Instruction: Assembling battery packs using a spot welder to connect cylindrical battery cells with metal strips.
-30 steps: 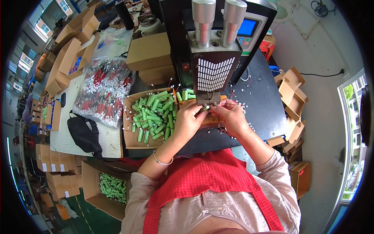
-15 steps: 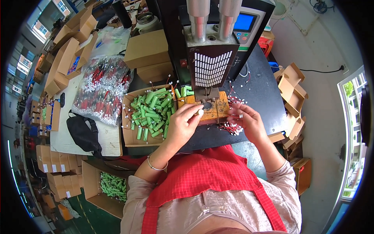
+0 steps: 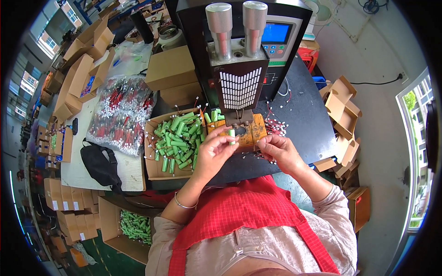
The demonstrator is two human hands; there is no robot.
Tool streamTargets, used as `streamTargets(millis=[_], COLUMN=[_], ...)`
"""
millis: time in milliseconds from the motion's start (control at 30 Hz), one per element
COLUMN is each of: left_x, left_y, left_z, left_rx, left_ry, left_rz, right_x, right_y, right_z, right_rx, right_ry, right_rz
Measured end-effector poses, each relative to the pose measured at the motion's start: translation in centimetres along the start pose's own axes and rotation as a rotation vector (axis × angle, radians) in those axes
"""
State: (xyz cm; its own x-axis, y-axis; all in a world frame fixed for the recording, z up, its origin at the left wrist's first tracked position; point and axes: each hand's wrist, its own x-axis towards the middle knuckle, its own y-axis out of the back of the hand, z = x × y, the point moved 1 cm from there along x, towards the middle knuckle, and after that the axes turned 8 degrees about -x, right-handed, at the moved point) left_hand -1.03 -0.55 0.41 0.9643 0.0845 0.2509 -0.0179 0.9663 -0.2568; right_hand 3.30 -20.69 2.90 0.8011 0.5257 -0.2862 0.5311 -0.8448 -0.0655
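Note:
My left hand is closed around a small green battery cell, its pale end towards me. It is just in front of the scuffed yellow block under the head of a black spot-welding machine. To the right, my right hand pinches thumb and fingers together by the block's right front corner; what is between them is too small to make out. Beside and behind that hand lies a pile of red wire leads with white connectors.
An open carton of green cells stands left of the block. Further left are a bag of wire leads and a black pouch. Another carton of cells sits low at the left. Empty cardboard boxes are stacked at the right.
My right hand has come left and nearer from the wire pile, its fingers now pinched. The cell in my left hand has tilted to show its green side.

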Motion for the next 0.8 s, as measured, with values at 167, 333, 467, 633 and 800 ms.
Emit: streamTargets(millis=[167, 333, 467, 633, 800], left_x=[1.4, 2.1, 2.5, 2.5, 2.7], left_y=[-0.7, -0.1, -0.3, -0.3, -0.4], left_z=[-0.4, -0.8, -0.4, -0.3, -0.2], left_rx=[-0.106, 0.371, 0.437, 0.426, 0.467], left_ry=[0.048, 0.016, -0.057, -0.066, -0.094], left_rz=[0.164, 0.101, 0.064, 0.066, 0.073], right_x=[1.6, 3.5, 4.5, 4.6, 5.4], right_y=[-1.1, -1.4, -1.6, -1.7, -1.6], right_z=[-0.6, -0.9, -0.6, -0.9, -1.1], right_rx=[0.026, 0.095, 0.12, 0.1, 0.163], right_ry=[0.102, 0.1, 0.133, 0.079, 0.044], right_rz=[0.089, 0.079, 0.025, 0.018, -0.026])
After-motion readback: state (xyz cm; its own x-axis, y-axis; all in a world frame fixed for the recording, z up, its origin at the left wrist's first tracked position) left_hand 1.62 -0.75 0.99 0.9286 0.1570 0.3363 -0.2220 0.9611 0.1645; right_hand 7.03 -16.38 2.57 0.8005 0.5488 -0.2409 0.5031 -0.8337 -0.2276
